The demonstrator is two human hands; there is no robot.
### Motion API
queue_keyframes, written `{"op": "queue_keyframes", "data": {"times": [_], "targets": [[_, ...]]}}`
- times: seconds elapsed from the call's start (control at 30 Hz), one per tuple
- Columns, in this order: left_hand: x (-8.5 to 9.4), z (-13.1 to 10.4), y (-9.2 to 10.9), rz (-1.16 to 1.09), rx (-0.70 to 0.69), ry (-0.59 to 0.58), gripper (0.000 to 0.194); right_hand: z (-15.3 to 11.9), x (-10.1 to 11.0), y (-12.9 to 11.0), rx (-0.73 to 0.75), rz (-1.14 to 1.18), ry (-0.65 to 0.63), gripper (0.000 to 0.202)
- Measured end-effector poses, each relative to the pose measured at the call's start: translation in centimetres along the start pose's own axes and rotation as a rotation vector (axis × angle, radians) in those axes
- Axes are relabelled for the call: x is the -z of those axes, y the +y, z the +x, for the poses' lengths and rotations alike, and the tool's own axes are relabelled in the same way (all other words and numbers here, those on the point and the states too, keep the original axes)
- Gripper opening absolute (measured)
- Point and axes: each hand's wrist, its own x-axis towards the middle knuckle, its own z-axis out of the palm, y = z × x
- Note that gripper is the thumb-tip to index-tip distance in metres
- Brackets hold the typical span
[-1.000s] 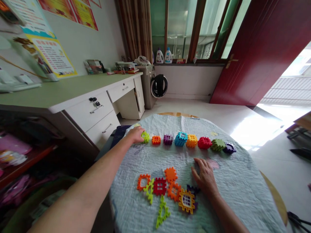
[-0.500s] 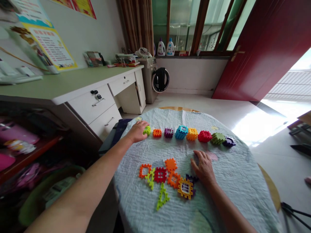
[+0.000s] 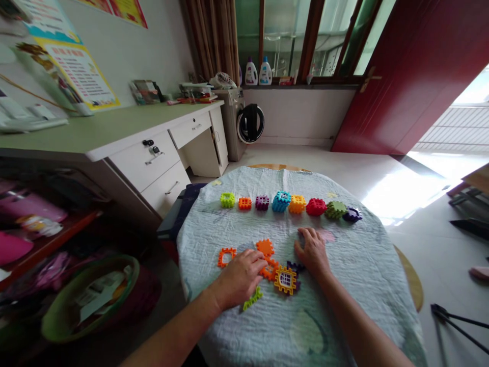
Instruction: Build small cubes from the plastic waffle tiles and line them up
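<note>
My left hand (image 3: 242,275) is over the loose plastic building tiles, its fingers close together and curled down. It covers the red tile, and whatever may be in its fingertips is hidden. Around it lie an orange frame tile (image 3: 226,257), a solid orange tile (image 3: 265,247), an orange window tile (image 3: 269,269) and a partly covered lime green triangle (image 3: 252,299). My right hand (image 3: 312,251) rests on the cloth with its fingers apart, holding nothing. Just left of it, a yellow window tile (image 3: 286,280) overlaps dark purple tiles (image 3: 295,266).
Across the round table's cloth (image 3: 344,285) runs a row of tile stacks, from lime green (image 3: 227,200) through blue (image 3: 281,201) and red (image 3: 316,206) to dark purple (image 3: 352,214). A desk (image 3: 153,125) stands at left. A basket (image 3: 91,300) sits on the floor.
My left hand has left the lime green stack at the row's left end and come nearer, over the loose tiles. My right hand stays on the cloth. The view has shifted slightly.
</note>
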Motion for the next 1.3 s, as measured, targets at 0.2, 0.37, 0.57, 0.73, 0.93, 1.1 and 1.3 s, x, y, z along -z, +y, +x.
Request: {"op": "queue_keyframes", "data": {"times": [0.2,0.37,0.57,0.73,0.93,1.1,1.3], "targets": [[-1.2,3.1,1.3,0.125,-0.034,-0.101,0.039,0.0,0.4,-0.5,-0.03,0.0,-0.021,0.03],[-0.8,4.2,1.1,0.212,-0.035,-0.15,0.032,0.0,0.5,-0.5,-0.035,0.014,-0.022,0.029],[-0.1,4.0,0.1,0.205,-0.005,-0.037,0.038,0.0,0.3,-0.3,-0.02,0.036,0.004,0.028],[0.7,5.2,-1.5,0.204,0.12,0.111,0.048,0.0,0.4,-0.3,-0.018,0.037,0.004,0.026],[-0.6,7.2,-1.1,0.254,0.255,0.066,0.038,0.0,0.4,-0.4,-0.031,0.035,-0.011,0.026],[-0.7,8.0,-0.6,0.265,0.305,-0.004,0.033,0.0,0.4,-0.4,-0.027,0.043,-0.004,0.025],[0.1,8.8,-0.9,0.287,0.247,-0.064,0.032,0.0,0.3,-0.3,-0.016,0.05,-0.001,0.025]]}}
